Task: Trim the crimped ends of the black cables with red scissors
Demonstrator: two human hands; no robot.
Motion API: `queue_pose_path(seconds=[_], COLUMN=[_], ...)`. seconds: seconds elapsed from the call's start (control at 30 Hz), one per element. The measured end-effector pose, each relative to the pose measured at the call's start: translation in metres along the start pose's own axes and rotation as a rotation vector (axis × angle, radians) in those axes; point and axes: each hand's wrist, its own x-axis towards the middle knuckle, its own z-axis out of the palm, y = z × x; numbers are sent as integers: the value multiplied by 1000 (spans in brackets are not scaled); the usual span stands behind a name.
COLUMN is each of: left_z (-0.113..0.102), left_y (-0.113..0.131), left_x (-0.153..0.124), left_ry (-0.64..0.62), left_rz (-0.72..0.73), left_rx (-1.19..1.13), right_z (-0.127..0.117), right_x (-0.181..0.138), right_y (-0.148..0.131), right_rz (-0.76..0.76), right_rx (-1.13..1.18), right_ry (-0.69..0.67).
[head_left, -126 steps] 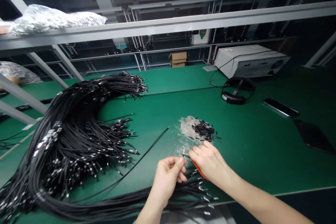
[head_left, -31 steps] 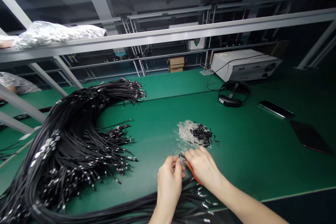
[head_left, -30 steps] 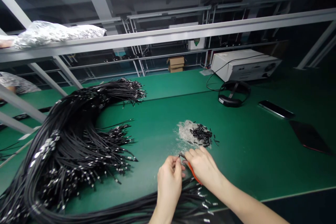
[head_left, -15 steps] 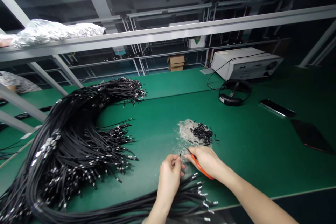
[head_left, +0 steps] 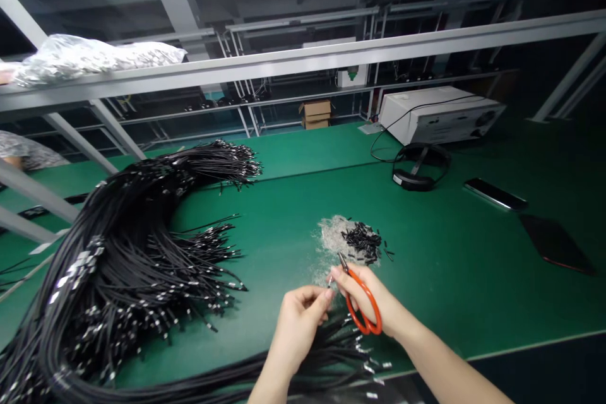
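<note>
My left hand (head_left: 299, 322) pinches a thin black cable near its end. The small light tip of the cable (head_left: 330, 282) points up toward my right hand (head_left: 379, 300). In the right hand sit scissors with orange handles (head_left: 377, 319), their short dark blades pointing up and left, away from the cable. The right thumb and a finger are at the cable tip; whether they grip it I cannot tell. A bundle of black cables (head_left: 213, 374) runs beneath the left hand, its silvery ends fanned out below the right one.
Beyond my hands lies a pile of short black pieces (head_left: 362, 238) beside clear scraps (head_left: 332, 233). Thick black cable bundles (head_left: 137, 252) cover the left of the green table (head_left: 284, 202). A black headband device (head_left: 419, 167), a phone (head_left: 495, 194) and a white box (head_left: 435, 113) stand right.
The scissors have turned in my right hand, so the handle loops show and the blades point upward. The right thumb and finger have come to the cable tip. My left hand has tilted slightly.
</note>
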Motion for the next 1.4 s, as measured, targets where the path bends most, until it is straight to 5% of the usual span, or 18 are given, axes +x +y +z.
queue_pose_path(seconds=[0.13, 0.3, 0.47, 0.6, 0.77, 0.93, 1.07, 1.4], left_z=[3, -3, 0, 11, 15, 11, 10, 12], left_y=[-3, 4, 5, -2, -4, 0, 2, 6], left_x=[0, -6, -7, -6, -5, -4, -3, -7], left_ry=[104, -102, 140, 309, 322, 273, 244, 240], left_rz=[102, 1, 141, 209, 147, 43, 29, 22], left_rx=[56, 12, 220, 400, 450, 320, 256, 259], right_z=[2, -1, 11, 18, 2, -14, -12, -5], right_x=[-4, -1, 0, -2, 1, -3, -10, -5], right_y=[-4, -3, 10, 18, 17, 16, 16, 10], right_rz=[-84, -145, -130, -430, -787, -580, -478, -542], right_rx=[-5, -9, -198, -750, -1115, -1173, -1313, -1410], right_ry=[10, -74, 105, 324, 170, 215, 107, 84])
